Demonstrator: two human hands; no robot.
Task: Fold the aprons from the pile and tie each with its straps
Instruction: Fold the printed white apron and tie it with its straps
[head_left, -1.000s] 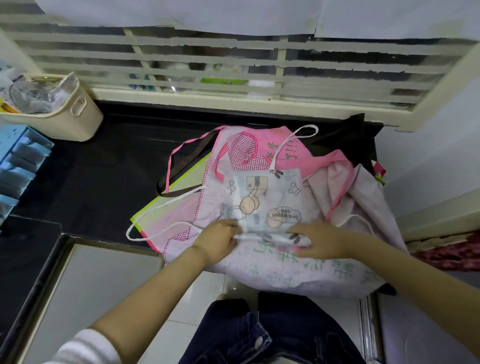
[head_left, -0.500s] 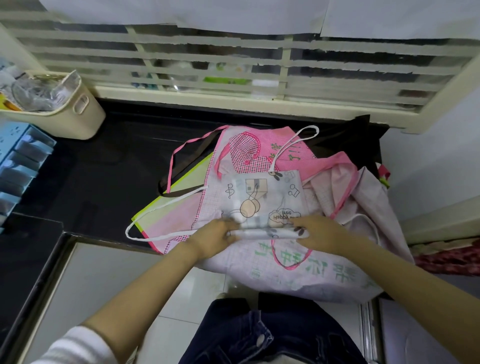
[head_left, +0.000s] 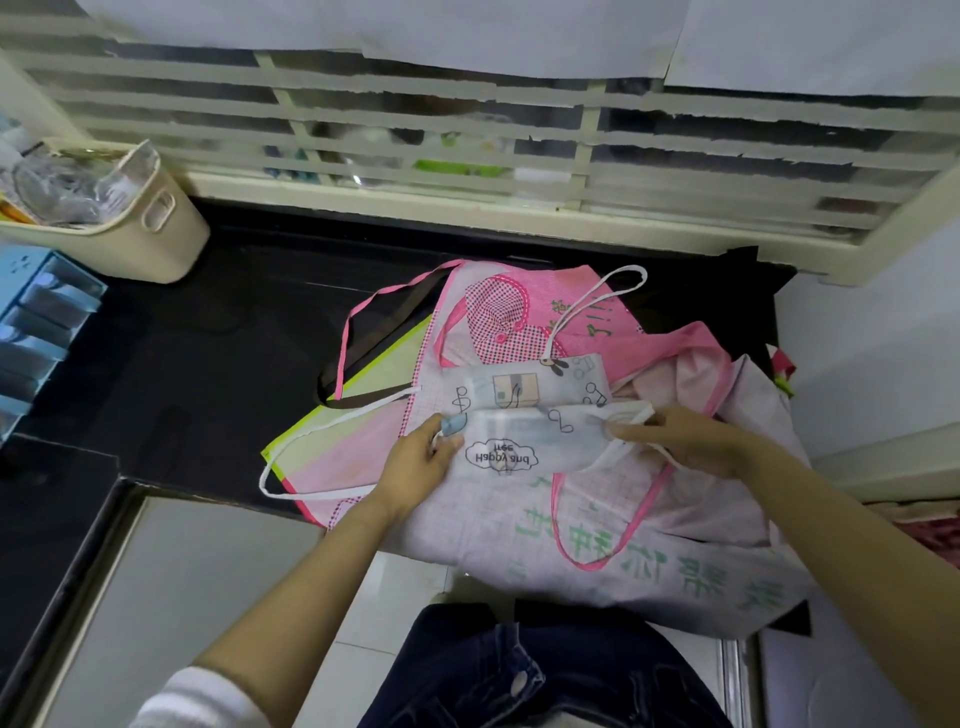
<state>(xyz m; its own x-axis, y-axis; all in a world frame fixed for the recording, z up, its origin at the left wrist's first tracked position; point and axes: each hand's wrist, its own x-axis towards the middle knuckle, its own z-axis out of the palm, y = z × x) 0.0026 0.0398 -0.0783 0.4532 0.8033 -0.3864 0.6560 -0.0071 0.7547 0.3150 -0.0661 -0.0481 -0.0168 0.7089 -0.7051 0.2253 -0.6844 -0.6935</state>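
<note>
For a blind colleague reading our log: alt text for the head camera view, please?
Two bare hands fold a small white printed apron atop a pile of pink aprons on a black counter. The left hand pinches its left edge; the right hand grips its right end. A cream basket sits far left.

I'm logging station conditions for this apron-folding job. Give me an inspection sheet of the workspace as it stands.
Surface: black counter, right part covered by fabric.
Job's things: white printed apron, partly folded, lies on the apron pile; a white strap loops out from its far edge.
Clutter: beige basket and blue organiser at far left.
Grippers: left hand pinches the apron's left edge; right hand pinches its right end.
Cables: nothing seen.
Surroundings: louvred window behind the counter.
</note>
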